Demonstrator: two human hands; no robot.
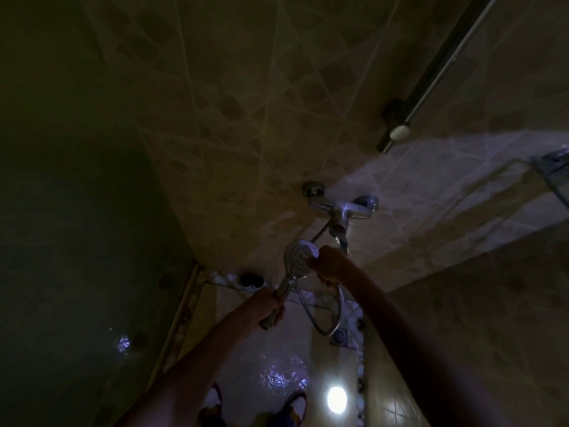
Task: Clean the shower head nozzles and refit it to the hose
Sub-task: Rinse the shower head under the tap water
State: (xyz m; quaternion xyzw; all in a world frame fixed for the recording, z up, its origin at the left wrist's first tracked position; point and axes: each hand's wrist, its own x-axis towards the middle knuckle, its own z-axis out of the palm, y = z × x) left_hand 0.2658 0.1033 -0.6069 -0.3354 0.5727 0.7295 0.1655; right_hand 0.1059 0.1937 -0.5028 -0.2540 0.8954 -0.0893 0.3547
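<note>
Gripping, item one: left hand (272, 306), fingers wrapped tight round the handle of the shower head (300, 257), low on the stem, near where the hose joins. Risk: the floor (246, 349) glistens wet, so the handle is likely slick too; a loosened wrap would probably drop the head onto the tiles.

Item two: shower head, held in the air between both hands, just below the wall tap, nozzle face turned up toward the wearer. Whether its joint to the hose is threaded home cannot be told in this gloom.

Item three: right hand (331, 265), fingers bunched against the right edge of the nozzle face, apparently rubbing or pressing there; whether it pinches a cloth or tool cannot be told. Risk: hard pressure against a one-handed hold could twist the head out of line.

Item four: hose (334, 315), hanging in a loop below the right wrist. Risk: a snag or tug would jerk the handle.

Item five: tap (341, 209), on the wall above. Risk: a knock from the right hand might start the water.

Overall: dim light makes missed nozzles likely.
</note>
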